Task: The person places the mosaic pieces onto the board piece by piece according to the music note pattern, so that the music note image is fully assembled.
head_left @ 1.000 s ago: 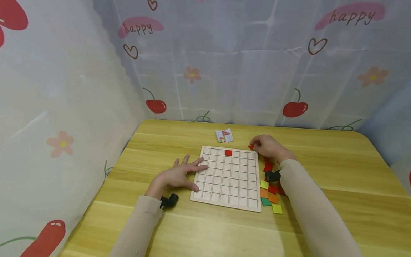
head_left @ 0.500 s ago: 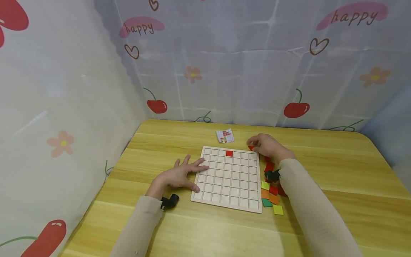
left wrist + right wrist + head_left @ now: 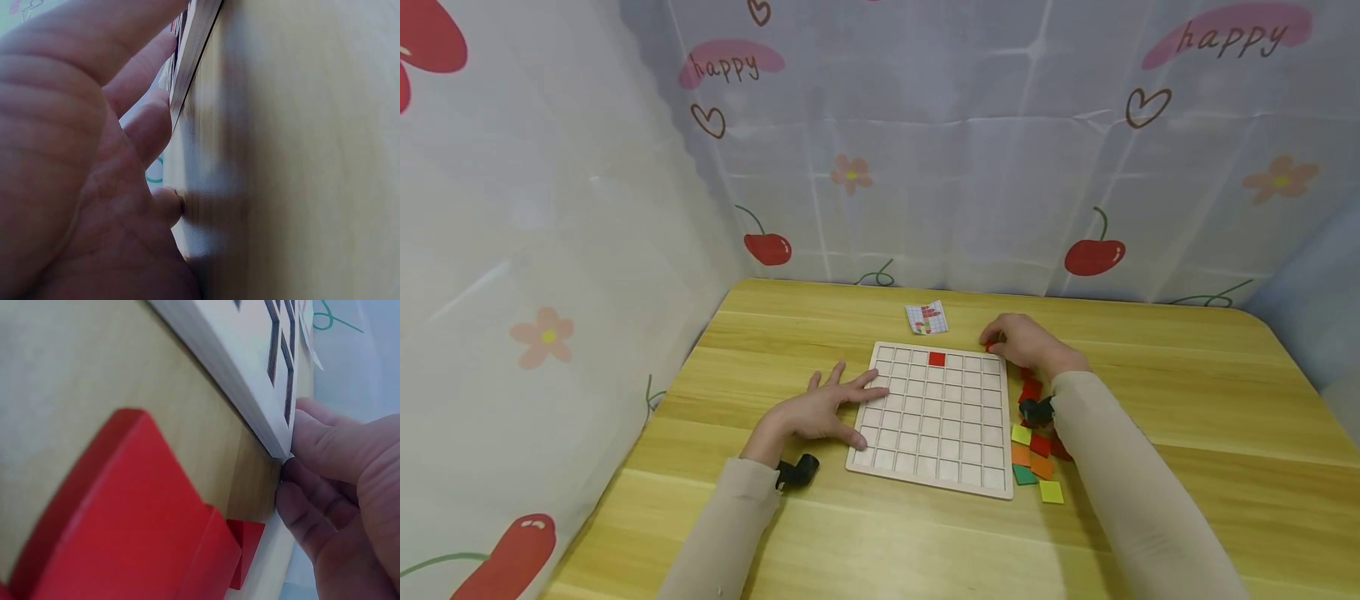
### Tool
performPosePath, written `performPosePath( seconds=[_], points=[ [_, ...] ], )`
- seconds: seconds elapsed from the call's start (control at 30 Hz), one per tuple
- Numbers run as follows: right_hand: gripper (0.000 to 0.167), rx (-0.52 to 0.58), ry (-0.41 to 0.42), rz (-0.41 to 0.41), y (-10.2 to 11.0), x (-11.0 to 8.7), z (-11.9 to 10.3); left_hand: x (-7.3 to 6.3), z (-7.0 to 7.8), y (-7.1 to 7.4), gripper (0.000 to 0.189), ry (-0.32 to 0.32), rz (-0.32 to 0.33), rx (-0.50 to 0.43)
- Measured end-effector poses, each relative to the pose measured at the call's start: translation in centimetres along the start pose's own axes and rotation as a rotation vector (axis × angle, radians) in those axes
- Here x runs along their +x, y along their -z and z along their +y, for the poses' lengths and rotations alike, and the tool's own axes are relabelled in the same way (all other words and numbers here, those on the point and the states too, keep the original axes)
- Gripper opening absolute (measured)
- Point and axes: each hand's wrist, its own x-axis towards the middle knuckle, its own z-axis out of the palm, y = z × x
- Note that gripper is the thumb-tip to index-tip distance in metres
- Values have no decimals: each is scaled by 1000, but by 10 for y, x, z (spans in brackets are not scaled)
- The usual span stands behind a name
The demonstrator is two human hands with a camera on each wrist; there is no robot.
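Note:
A pale wooden grid board [image 3: 925, 487] lies flat on the table with one red square tile [image 3: 937, 359] set in its far row. My left hand [image 3: 820, 410] rests at the board's left edge with fingers spread, fingertips on the rim and outer cells. Just off the far right corner, my right hand [image 3: 1024, 342] pinches a small red tile [image 3: 990, 346], mostly covered by the fingers. In the right wrist view the right thumb [image 3: 325, 440] is right at the board's corner, and the pinched tile is hidden there. Close by lie several loose red tiles [image 3: 137, 519].
Right of the board are scattered yellow [image 3: 1052, 492], orange [image 3: 1041, 465] and green tiles [image 3: 1024, 474], some partly under the right forearm. A small printed pattern card [image 3: 927, 317] lies beyond the board. Patterned curtains [image 3: 925, 167] stand behind the wooden table [image 3: 880, 542] and at its sides.
The red tile between the right fingers, showing a triangular shape a second ago, is now mostly covered by them. The right hand has barely shifted. The left hand stays at the board's edge.

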Motion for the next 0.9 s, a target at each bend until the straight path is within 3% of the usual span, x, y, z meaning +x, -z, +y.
performPosePath(
  seconds=[0.3, 0.5, 0.9],
  points=[
    [18, 16, -28, 19, 1, -4, -4, -1, 2, -1, 84, 4, 3, 13],
    [18, 58, 0, 39, 2, -10, -11, 0, 1, -1, 84, 10, 0, 11],
    [17, 103, 91, -15, -9, -10, -31, -2, 3, 0, 82, -8, 3, 10]
  ],
)
